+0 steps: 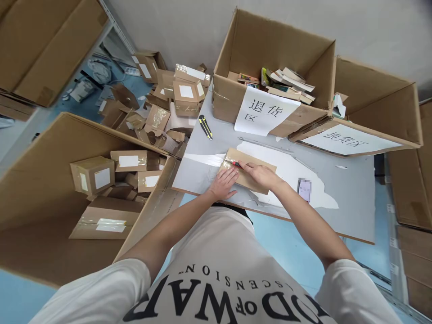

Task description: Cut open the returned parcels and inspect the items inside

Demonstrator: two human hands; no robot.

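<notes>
Fingers (225,176) press parcel (251,173) near table edge (236,208).

Flat parcel (249,173) under both hands is looking like matt brown cardboard with glossy clear tape wrinkling along its end by the left hand (223,183). Table (354,189) beneath is showing a smooth grey matt top, white patches peeling. The cutter (205,127) lying beyond the hands is looking like yellow-black plastic
</notes>
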